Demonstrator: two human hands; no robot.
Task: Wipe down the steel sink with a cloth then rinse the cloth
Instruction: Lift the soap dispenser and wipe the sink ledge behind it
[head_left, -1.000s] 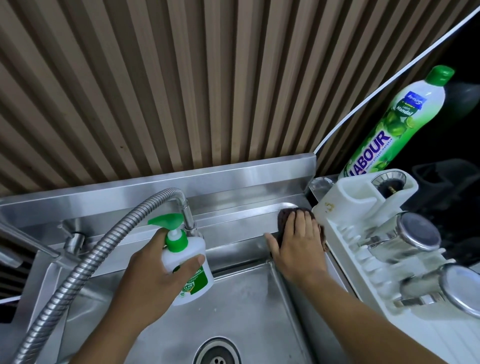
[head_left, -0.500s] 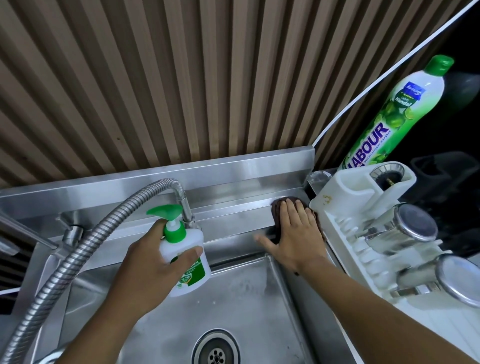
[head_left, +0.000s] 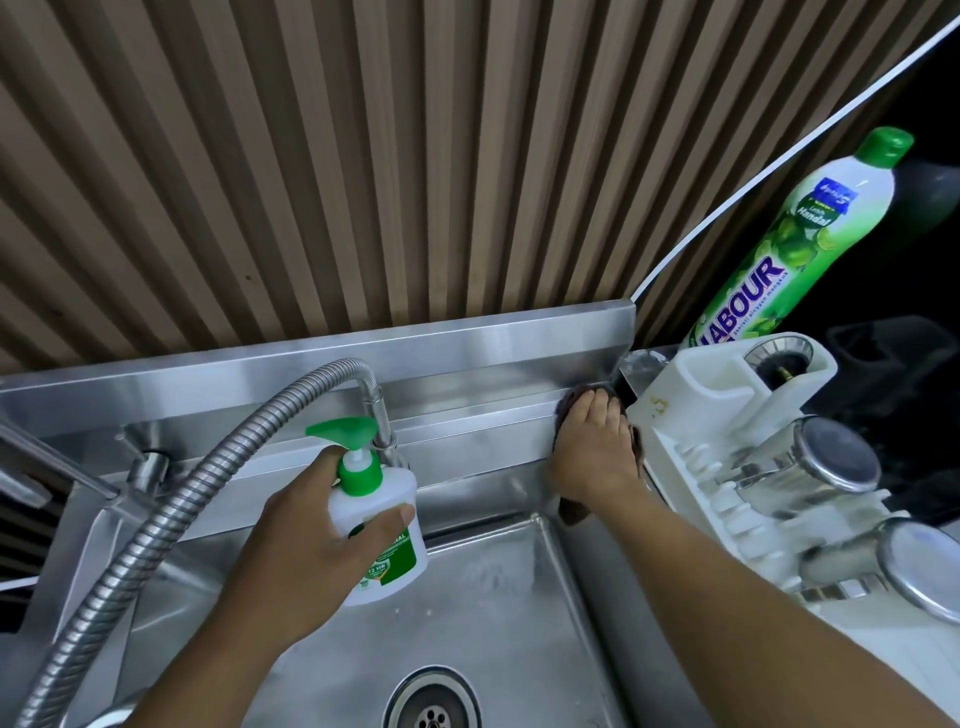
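- Steel is filling the near view: the sink (head_left: 493, 597) basin is lying bare around its round drain (head_left: 431, 709). Faint wet marks are showing on the floor, but I cannot tell whether it has been wiped.
- The left hand (head_left: 311, 545) is wrapping fingers and thumb round a white hand-soap pump bottle (head_left: 384, 525) with a green pump. It is holding the bottle over the far left part of the basin, just in front of the flexible steel tap hose (head_left: 208, 467). I judge that it is being held out of the way so the ledge can be wiped.
- The right hand (head_left: 592, 452) is lying flat, fingers straight and close together. It is pressing down on the dark brown cloth (head_left: 571, 512) at the far right corner of the sink ledge. The cloth is peeking out beyond the fingertips and under the wrist, and is lying right beside the white dish rack (head_left: 691, 395).
- Steel cups (head_left: 831, 462) are lying on their sides in that rack, and a green-capped dishwashing liquid bottle (head_left: 795, 249) is standing behind it.
- Wiping is plainly going on, with this corner being covered now. The ledge toward the tap, the left side and the basin walls are probably waiting.
- Rinsing is not yet happening: the cloth is sitting well apart from the tap and no running water is showing.
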